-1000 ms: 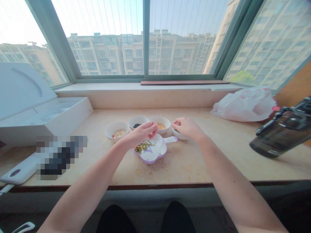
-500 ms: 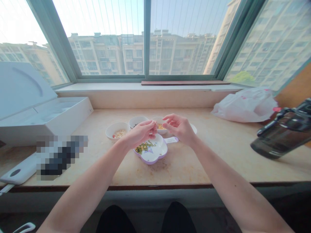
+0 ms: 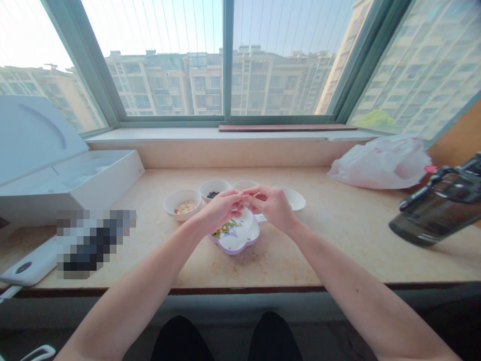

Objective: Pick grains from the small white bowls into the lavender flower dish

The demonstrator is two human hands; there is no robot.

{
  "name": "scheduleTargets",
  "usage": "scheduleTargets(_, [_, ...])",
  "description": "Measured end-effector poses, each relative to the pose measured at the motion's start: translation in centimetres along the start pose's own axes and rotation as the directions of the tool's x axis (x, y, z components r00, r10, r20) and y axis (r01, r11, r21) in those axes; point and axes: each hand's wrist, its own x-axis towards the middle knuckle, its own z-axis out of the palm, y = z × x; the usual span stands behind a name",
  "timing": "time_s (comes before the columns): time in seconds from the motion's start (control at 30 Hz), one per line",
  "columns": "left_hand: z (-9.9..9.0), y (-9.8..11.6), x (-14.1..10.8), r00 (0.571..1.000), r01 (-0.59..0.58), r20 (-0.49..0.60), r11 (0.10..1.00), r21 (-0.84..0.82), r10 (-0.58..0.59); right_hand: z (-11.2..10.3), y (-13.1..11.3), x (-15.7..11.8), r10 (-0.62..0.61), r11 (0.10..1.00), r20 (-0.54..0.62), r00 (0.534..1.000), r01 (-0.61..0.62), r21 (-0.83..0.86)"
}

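My left hand (image 3: 224,209) and my right hand (image 3: 271,205) meet fingertip to fingertip above a purple-rimmed dish (image 3: 240,239). Both are closed in a pinch, and whatever lies between the fingers is too small to make out. Green and yellow grains (image 3: 226,228) lie in the dish's left part. Behind my hands stand a white bowl of dark beans (image 3: 213,186) and another white bowl (image 3: 245,185), partly covered by my fingers. A bowl with pale pieces (image 3: 183,214) is to the left. On the right, my right hand partly hides a white dish (image 3: 296,198).
An open white box (image 3: 101,175) stands at the left, with a white handled object (image 3: 32,263) and a blurred dark item in front. At the right are a plastic bag (image 3: 379,163) and a dark transparent jug (image 3: 432,210). The window sill runs behind.
My right hand has moved left and down to meet my left hand, and its fingers have closed. More of the right-hand white dish and the dark beans now shows.
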Motion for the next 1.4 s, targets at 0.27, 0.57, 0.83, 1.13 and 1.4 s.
scheduleTargets(0.27, [-0.2, 0.8, -0.3, 0.99, -0.06, 0.138, 0.963, 0.263, 0.024, -2.0, 0.1, 0.7, -0.176, 0.936, -0.117, 0.977, 0.13, -0.326])
scheduleTargets(0.57, [-0.6, -0.1, -0.5, 0.923, -0.311, 0.374, 0.391, 0.866, -0.093, -7.1, 0.7, 2.1, 0.069, 0.55, -0.138, 0.988, -0.153, -0.821])
scheduleTargets(0.83, [-1.2, -1.9, 0.0, 0.886, -0.421, 0.463, 0.483, 0.767, 0.037, -7.7, 1.0, 1.9, 0.242, 0.388, -0.158, 0.957, -0.245, -0.889])
scheduleTargets(1.13, [-0.6, -1.5, -0.4, 0.88, -0.45, 0.475, 0.344, 0.824, 0.011, -7.3, 1.1, 1.9, 0.196, 0.41, -0.179, 0.964, -0.246, -0.878])
scheduleTargets(1.4, [-0.5, -1.8, -0.5, 0.908, -0.403, 0.408, 0.458, 0.793, 0.091, -6.8, 1.1, 1.9, 0.137, 0.448, -0.179, 0.974, -0.222, -0.866])
